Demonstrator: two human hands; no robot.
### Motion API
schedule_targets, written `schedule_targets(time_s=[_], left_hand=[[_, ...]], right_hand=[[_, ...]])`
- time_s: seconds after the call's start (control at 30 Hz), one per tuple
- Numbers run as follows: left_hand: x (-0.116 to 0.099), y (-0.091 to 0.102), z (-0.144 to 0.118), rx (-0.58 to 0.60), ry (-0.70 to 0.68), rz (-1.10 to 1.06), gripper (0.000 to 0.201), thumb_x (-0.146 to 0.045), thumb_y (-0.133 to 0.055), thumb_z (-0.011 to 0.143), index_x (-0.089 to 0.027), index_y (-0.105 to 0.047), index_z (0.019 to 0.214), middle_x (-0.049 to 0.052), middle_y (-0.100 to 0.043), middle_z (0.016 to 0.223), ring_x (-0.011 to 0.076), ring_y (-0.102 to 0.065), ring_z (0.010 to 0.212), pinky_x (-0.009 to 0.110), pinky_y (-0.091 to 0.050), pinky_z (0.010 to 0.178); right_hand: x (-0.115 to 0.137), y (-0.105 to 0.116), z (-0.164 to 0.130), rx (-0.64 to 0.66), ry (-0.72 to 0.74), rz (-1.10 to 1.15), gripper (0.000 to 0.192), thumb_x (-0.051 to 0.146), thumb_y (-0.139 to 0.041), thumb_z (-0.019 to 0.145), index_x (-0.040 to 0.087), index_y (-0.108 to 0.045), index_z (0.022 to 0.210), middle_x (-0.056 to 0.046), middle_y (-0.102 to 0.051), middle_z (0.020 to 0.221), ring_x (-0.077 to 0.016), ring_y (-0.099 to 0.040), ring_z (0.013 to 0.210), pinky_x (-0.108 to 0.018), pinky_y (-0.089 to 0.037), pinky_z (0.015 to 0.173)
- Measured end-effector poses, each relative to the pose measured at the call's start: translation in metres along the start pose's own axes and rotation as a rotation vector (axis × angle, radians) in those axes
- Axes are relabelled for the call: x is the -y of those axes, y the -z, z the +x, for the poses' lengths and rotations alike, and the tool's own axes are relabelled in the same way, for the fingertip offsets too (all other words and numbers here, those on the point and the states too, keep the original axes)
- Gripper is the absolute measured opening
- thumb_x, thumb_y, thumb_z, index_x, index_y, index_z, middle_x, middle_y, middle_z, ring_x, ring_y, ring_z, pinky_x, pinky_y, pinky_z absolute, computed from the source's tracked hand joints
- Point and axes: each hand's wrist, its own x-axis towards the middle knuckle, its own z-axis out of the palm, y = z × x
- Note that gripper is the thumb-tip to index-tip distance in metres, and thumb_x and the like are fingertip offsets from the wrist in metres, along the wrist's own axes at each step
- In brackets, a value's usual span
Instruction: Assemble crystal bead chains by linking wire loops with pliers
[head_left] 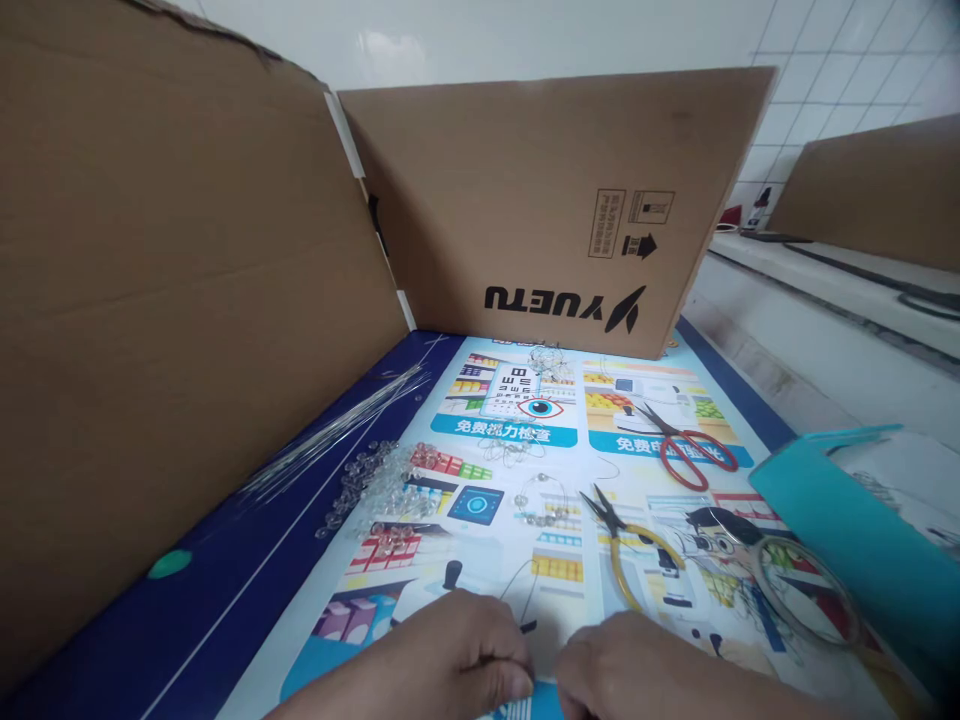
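Both hands curl at the near edge, left hand (469, 650) and right hand (619, 665) slightly apart; the left thumb and forefinger press close, but I cannot tell what either grips. A thin wire (532, 592) arches up just beyond the left hand; tugged unevenly, it could kink or spring away. A careless right hand could nudge the yellow-handled pliers (613, 527) into the beaded ring (555, 517), and a leftward sweep might scatter the loose beads (382, 490).
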Motion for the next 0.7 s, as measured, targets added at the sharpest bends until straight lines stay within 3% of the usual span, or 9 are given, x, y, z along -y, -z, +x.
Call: schedule_targets(time_s=[0.07,0.13,0.3,0.37,0.47,0.57,0.7], left_hand=[[-0.002,0.001,0.000,0.099,-0.032,0.007,0.022,-0.028,-0.051,0.084,-0.019,-0.066,0.070,-0.002,-0.063,0.070,0.0106,-0.052,0.061,0.018,-0.035,0.055],[-0.005,0.003,0.000,0.097,-0.047,0.031,0.023,-0.027,-0.049,0.085,-0.019,-0.066,0.072,-0.002,-0.063,0.071,0.0113,-0.053,0.063,0.019,-0.035,0.055],[-0.009,-0.001,0.001,0.066,-0.117,0.292,0.020,-0.013,-0.049,0.082,-0.020,-0.063,0.069,-0.003,-0.063,0.067,0.0120,-0.056,0.060,0.020,-0.033,0.052],[-0.005,-0.008,0.002,0.017,-0.154,0.522,0.018,-0.009,-0.052,0.077,-0.019,-0.060,0.064,-0.002,-0.063,0.064,0.0134,-0.056,0.058,0.022,-0.031,0.051],[0.003,-0.019,0.005,-0.189,-0.306,0.792,0.011,-0.013,-0.056,0.076,-0.019,-0.057,0.067,-0.001,-0.063,0.067,0.0151,-0.055,0.058,0.026,-0.031,0.053],[0.007,-0.026,0.008,-0.368,-0.466,0.908,0.018,-0.012,-0.048,0.081,-0.020,-0.054,0.067,-0.002,-0.058,0.060,0.0144,-0.051,0.053,0.028,-0.029,0.052],[0.007,-0.026,0.011,-0.511,-0.573,0.995,0.026,-0.010,-0.039,0.086,-0.019,-0.054,0.066,-0.003,-0.054,0.056,0.0143,-0.047,0.051,0.029,-0.028,0.052]], right_hand=[[0.004,0.015,-0.005,0.005,-0.031,0.081,0.014,0.012,-0.059,0.066,0.017,-0.049,0.058,0.006,-0.054,0.056,-0.0055,-0.036,0.044,-0.017,-0.020,0.040],[0.005,0.022,-0.009,-0.023,-0.066,0.110,0.011,0.010,-0.057,0.065,0.018,-0.051,0.060,0.006,-0.056,0.058,-0.0053,-0.038,0.046,-0.016,-0.022,0.042],[0.000,0.011,-0.006,-0.117,-0.104,0.038,0.005,0.014,-0.055,0.066,0.019,-0.056,0.067,0.003,-0.064,0.066,-0.0084,-0.047,0.052,-0.019,-0.020,0.042],[-0.004,0.000,-0.001,-0.151,-0.095,-0.045,0.003,0.017,-0.055,0.068,0.019,-0.057,0.067,0.003,-0.064,0.066,-0.0097,-0.049,0.051,-0.022,-0.016,0.041],[-0.009,-0.017,0.005,-0.253,-0.041,-0.208,0.008,0.024,-0.056,0.073,0.018,-0.058,0.069,0.000,-0.065,0.068,-0.0115,-0.051,0.051,-0.026,-0.012,0.040],[-0.013,-0.027,0.008,-0.351,-0.002,-0.237,0.016,0.030,-0.054,0.078,0.018,-0.056,0.068,0.000,-0.063,0.065,-0.0106,-0.050,0.048,-0.026,-0.014,0.040],[-0.017,-0.032,0.010,-0.437,-0.016,-0.244,0.020,0.029,-0.053,0.080,0.017,-0.052,0.065,0.001,-0.061,0.062,-0.0101,-0.049,0.048,-0.024,-0.020,0.041]])
